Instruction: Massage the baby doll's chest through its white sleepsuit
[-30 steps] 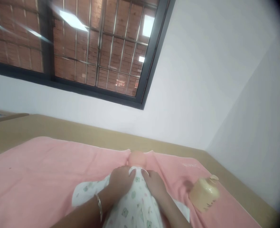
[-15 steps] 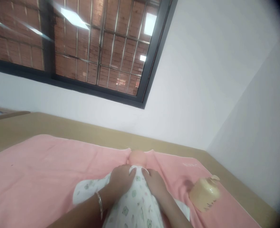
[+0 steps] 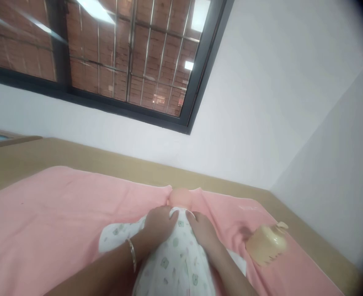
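A baby doll, its rounded pink head (image 3: 180, 198) showing at the far end, lies on a pink blanket (image 3: 61, 222). It wears a white baby garment (image 3: 175, 263) printed with small green and grey figures, one sleeve spreading to the left. My left hand (image 3: 161, 224), with a bracelet on the wrist, is closed on the garment's left side just below the head. Opposite it, my right hand (image 3: 202, 232) grips the right side. Both thumbs rest on the cloth near the neckline; the other fingers are mostly hidden.
To the right, a pale yellow baby bottle (image 3: 265, 245) lies tilted on the blanket. A tan padded edge (image 3: 107, 162) runs behind, against a white wall (image 3: 249, 102). Above is a dark-framed window (image 3: 132, 107) with metal bars.
The view has tipped slightly downward, so the window and blanket sit higher in the picture. Both hands keep their hold on the garment near the doll's neck.
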### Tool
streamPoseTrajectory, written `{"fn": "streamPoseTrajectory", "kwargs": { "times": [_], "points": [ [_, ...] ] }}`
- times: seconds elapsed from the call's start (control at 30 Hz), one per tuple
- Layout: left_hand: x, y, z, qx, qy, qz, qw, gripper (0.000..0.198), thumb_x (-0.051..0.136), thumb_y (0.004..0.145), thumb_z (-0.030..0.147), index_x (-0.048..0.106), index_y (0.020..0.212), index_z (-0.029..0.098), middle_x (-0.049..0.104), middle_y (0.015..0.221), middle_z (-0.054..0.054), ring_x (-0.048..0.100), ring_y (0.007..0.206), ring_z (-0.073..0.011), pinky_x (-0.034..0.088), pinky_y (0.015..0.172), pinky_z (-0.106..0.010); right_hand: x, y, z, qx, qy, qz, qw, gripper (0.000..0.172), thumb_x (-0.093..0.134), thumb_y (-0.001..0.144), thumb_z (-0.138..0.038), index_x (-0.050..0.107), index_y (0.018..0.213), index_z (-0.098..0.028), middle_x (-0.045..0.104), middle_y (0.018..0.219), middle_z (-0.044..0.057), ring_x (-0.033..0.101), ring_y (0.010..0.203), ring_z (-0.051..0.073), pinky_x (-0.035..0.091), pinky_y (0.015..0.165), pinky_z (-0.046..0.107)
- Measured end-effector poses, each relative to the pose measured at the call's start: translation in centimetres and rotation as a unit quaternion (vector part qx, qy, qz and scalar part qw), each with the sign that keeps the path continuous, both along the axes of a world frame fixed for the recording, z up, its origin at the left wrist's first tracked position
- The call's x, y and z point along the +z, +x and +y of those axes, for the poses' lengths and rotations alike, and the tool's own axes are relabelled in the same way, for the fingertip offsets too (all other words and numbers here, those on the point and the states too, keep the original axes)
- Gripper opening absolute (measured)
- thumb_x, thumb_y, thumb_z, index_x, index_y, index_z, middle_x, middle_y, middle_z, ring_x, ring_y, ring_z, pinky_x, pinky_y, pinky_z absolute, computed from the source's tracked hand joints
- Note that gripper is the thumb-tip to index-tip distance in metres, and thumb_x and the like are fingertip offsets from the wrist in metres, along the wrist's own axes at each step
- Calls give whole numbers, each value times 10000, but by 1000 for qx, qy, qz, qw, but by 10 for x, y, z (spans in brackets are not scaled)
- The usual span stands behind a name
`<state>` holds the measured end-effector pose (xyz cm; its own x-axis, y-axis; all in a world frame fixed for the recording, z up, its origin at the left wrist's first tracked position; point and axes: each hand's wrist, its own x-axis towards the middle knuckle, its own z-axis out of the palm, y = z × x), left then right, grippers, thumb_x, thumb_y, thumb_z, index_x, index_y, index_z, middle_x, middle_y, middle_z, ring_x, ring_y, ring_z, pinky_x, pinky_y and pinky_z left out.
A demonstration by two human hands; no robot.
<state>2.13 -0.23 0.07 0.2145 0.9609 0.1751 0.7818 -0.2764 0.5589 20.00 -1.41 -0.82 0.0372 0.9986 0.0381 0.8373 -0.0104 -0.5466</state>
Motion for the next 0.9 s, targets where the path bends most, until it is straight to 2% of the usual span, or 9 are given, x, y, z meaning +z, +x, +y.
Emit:
{"fn": "streamPoseTrajectory", "kwargs": {
  "times": [0.3,0.57,0.9],
  "points": [
    [6,0,-2,5,-4,11,1000,497,266,892,506,615,737,188,671,809,-63,589,729,-185,348,655,-290,-1,0,1,-7,0,-2,1000,648,195,904,-601,656,847,-149,656,832,97,568,743,177,326,601,240],
    [2,1,2,-2,-5,9,1000,486,267,893,497,619,763,188,663,808,-58,586,734,-181,361,659,-285,1,0,0,-1,-7,-4,1000,646,187,915,-582,662,859,-149,663,845,102,575,761,179,337,627,240],
    [10,-1,-3,-14,-22,-8,1000,482,279,896,497,624,764,186,663,802,-60,589,739,-181,366,669,-285,2,-2,-3,-7,3,7,1000,605,204,916,-567,645,834,-160,659,825,80,567,726,171,322,602,241]
  ]
}}
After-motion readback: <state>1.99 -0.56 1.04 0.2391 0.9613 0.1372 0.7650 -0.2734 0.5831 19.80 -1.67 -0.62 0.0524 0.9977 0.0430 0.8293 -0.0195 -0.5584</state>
